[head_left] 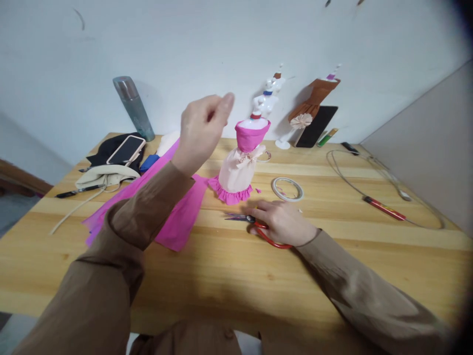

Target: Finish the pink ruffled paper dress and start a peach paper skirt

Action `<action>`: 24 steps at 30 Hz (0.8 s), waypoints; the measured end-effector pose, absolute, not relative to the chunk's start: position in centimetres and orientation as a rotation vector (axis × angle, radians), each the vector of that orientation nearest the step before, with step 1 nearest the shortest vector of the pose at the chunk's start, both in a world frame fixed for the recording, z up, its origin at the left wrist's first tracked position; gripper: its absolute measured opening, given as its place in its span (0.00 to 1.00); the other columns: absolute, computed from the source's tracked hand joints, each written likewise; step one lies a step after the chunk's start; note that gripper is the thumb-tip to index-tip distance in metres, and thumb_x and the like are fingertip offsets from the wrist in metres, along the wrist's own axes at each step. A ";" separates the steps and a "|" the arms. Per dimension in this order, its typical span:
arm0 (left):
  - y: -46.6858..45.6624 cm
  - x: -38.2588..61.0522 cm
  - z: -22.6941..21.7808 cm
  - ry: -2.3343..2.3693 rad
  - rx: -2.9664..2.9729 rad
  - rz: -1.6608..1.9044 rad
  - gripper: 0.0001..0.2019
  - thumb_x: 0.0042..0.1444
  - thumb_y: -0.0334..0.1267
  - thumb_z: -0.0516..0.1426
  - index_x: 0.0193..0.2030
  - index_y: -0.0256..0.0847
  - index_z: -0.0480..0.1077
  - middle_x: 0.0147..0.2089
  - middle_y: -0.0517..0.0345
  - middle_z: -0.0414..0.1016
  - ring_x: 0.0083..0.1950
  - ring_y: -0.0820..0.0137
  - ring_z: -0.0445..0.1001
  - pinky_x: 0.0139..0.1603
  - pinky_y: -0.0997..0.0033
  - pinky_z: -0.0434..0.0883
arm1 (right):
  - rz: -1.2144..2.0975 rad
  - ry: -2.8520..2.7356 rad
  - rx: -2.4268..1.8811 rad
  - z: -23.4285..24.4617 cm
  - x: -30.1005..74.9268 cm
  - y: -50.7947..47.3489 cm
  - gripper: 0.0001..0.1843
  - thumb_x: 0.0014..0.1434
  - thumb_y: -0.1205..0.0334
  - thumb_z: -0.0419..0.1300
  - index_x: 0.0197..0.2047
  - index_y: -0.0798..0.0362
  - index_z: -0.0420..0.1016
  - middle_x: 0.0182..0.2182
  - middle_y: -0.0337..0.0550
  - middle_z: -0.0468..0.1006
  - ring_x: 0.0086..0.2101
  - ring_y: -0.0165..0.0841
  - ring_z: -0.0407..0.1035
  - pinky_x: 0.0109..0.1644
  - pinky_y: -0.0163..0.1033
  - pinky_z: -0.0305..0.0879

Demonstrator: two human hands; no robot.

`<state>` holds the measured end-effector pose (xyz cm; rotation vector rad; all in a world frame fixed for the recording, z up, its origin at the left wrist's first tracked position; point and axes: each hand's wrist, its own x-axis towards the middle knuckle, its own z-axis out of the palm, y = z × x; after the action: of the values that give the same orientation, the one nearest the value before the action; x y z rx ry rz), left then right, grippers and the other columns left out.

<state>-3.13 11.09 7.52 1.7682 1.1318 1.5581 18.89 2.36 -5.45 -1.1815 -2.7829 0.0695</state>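
Red-handled scissors were low over the counter, blades toward nine o'clock; to handle them well, it seemed wise to keep the tips away from the pink-topped mannequin at eleven o'clock. The right hand had its grip closed on their handles, while the raised left hand had its grip curled closed, and I could not tell if something thin was inside.

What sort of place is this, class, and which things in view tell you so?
Probably a small craft corner for making miniature clothes, perhaps in a home: the scissors, the pink cloth and the little dressed mannequins on a wooden table suggest it.
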 end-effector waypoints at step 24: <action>2.7 -3.8 -4.1 1.197 1.118 0.466 0.10 0.54 0.38 0.60 0.25 0.33 0.72 0.21 0.60 0.70 0.21 0.78 0.65 0.22 0.78 0.62 | -0.466 -2.697 -0.979 -4.8 18.7 0.6 0.13 0.61 0.64 0.56 0.46 0.56 0.78 0.28 0.45 0.74 0.27 0.36 0.68 0.32 0.41 0.54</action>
<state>-3.76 2.66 -4.14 1.1178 1.1967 0.4659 18.70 0.57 -4.77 -0.9793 -2.6971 -0.4657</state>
